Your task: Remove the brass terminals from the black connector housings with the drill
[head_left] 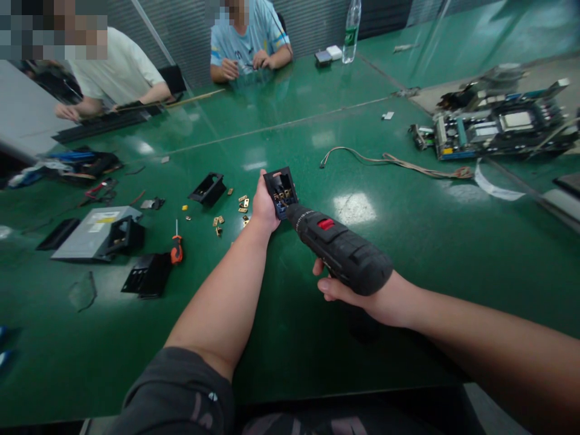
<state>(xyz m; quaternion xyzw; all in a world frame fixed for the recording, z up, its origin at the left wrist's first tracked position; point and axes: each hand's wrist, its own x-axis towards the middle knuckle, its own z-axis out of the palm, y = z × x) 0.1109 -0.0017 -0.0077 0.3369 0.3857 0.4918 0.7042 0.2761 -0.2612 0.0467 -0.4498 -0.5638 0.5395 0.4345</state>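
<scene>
Black housing [281, 184] at centre, clasped in the left hand [266, 206], fingers closed round its side. From there: drill [342, 249] at four o'clock, gripped in the curled right hand [374, 305]; brass pieces [243, 203] at nine; orange screwdriver [176, 249], eight.

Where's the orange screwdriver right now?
In the head view, the orange screwdriver lies on the green table to the left of the left forearm, beside a black plastic part and below a small yellow piece.

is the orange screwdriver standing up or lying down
Lying down: the screwdriver rests flat along the green tabletop, its metal shaft pointing away from the person.
</scene>
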